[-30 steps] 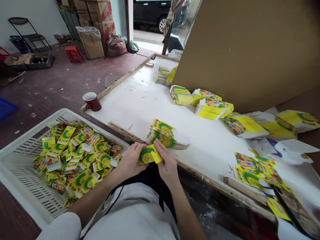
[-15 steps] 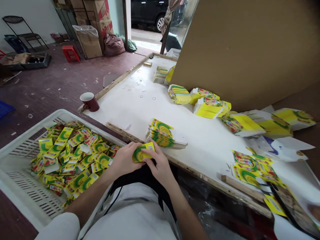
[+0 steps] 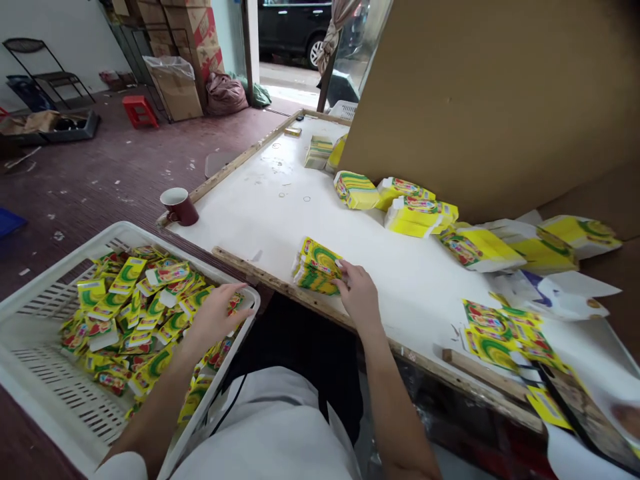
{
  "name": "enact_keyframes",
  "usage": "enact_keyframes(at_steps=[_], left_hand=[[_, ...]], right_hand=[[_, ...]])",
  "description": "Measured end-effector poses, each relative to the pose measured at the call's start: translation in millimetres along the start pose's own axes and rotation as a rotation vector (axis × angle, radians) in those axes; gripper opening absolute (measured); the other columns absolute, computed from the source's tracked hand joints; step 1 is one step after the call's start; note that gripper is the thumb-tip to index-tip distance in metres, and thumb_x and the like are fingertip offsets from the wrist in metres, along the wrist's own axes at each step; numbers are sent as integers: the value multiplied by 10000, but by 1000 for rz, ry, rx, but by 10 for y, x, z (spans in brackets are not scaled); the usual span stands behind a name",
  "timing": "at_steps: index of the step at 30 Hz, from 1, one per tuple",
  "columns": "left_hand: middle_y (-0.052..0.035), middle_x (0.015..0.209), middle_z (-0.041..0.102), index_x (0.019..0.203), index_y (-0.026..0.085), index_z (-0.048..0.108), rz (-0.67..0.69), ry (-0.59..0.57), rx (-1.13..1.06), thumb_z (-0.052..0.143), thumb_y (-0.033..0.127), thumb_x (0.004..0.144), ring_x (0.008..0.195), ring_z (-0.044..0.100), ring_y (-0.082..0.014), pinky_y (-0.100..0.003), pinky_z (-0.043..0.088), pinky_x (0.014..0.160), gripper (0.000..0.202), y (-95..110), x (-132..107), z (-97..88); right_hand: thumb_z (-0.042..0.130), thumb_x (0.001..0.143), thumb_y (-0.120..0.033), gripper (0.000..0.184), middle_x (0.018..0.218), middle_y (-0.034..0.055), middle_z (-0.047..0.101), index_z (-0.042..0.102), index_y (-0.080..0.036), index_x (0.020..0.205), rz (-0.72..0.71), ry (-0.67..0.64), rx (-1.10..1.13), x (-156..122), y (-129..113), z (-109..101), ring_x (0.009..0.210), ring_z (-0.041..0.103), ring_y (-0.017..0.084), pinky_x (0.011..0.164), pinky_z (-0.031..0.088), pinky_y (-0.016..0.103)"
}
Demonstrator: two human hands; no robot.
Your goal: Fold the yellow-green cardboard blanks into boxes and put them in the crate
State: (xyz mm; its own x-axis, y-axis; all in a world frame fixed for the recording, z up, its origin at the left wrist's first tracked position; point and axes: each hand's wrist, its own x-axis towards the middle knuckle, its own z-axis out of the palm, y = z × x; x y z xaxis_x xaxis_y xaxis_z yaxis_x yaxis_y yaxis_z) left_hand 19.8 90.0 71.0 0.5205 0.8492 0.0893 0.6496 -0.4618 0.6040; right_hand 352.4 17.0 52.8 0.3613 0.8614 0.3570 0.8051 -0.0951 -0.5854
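My left hand [image 3: 216,312] hovers over the white plastic crate [image 3: 45,400] with its fingers spread and nothing in them. The crate holds several small folded yellow-and-green boxes [image 3: 135,307]. My right hand [image 3: 359,293] rests on the near stack of flat yellow-green carton blanks [image 3: 316,265] at the white table's front edge. Its fingers curl onto the stack's right side; whether they grip a blank I cannot make out.
A dark red mug [image 3: 177,205] stands at the table's [image 3: 270,193] left corner. More stacks of blanks [image 3: 417,213] lie along a large brown cardboard sheet [image 3: 500,93] on the right. Loose printed sheets [image 3: 500,333] lie at the near right. Cartons and a red stool [image 3: 139,110] stand on the floor.
Both hands held a small yellow box in front of me. Now that box is out of my hands; my left hand has swung over the crate and my right has reached to the stack.
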Motion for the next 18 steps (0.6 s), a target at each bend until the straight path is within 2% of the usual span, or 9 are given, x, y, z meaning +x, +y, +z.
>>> enact_keyframes(at_steps=[3, 5, 7, 9, 11, 13, 15, 18], left_hand=[[-100, 1194, 694, 1215, 205, 624, 51, -75, -172, 694, 424, 819, 1121, 646, -264, -442, 499, 997, 458, 255, 59, 188], [-102, 1182, 704, 1243, 215, 609, 48, -132, -311, 725, 409, 798, 1101, 659, -254, -441, 503, 993, 499, 375, 99, 287], [-119, 1241, 679, 1334, 233, 535, 40, -203, -515, 778, 447, 745, 1133, 649, -258, -440, 509, 986, 672, 484, 143, 391], [-138, 1317, 629, 1387, 248, 469, 55, -210, -786, 822, 549, 654, 1198, 613, -281, -439, 511, 987, 868, 617, 194, 500], [-135, 1296, 623, 1351, 245, 485, 42, -124, -1062, 766, 667, 649, 1200, 602, -290, -439, 514, 979, 866, 782, 253, 584], [-113, 1132, 661, 1248, 228, 538, -26, 13, -1276, 609, 735, 749, 1083, 639, -271, -438, 532, 923, 715, 952, 312, 608], [-71, 936, 635, 1126, 222, 556, -85, 158, -1411, 481, 700, 838, 919, 650, -233, -417, 545, 842, 563, 1086, 365, 572], [2, 745, 490, 931, 232, 509, -68, 339, -1476, 450, 608, 879, 708, 569, -157, -339, 533, 742, 385, 1162, 411, 494]], right_hand=[[589, 824, -183, 414, 990, 122, 645, 618, -161, 1236, -22, 10, -10, -7, -6, -17, 944, 586, 296, 901, 501, 517], [609, 815, -187, 442, 971, 106, 621, 603, -183, 1257, -25, 33, -7, -14, -82, -100, 937, 573, 295, 900, 498, 526], [629, 814, -192, 463, 963, 90, 606, 587, -212, 1275, -25, 59, 40, -43, -230, -180, 936, 573, 289, 892, 508, 513], [642, 822, -193, 475, 986, 83, 600, 568, -241, 1289, -40, 45, 145, -121, -443, -197, 941, 583, 276, 865, 532, 474], [646, 838, -196, 459, 1026, 82, 607, 560, -267, 1284, -74, -32, 305, -259, -684, -125, 946, 593, 261, 838, 551, 434], [658, 851, -223, 420, 1000, 65, 614, 560, -277, 1255, -94, -138, 524, -434, -909, 13, 905, 607, 235, 817, 559, 398], [690, 853, -339, 450, 978, 46, 619, 523, -275, 1266, -59, -187, 788, -598, -1084, 159, 876, 619, 209, 802, 565, 361], [698, 835, -493, 560, 1111, 75, 624, 491, -259, 1300, 14, -267, 1025, -740, -1235, 293, 1023, 636, 211, 882, 557, 339]])
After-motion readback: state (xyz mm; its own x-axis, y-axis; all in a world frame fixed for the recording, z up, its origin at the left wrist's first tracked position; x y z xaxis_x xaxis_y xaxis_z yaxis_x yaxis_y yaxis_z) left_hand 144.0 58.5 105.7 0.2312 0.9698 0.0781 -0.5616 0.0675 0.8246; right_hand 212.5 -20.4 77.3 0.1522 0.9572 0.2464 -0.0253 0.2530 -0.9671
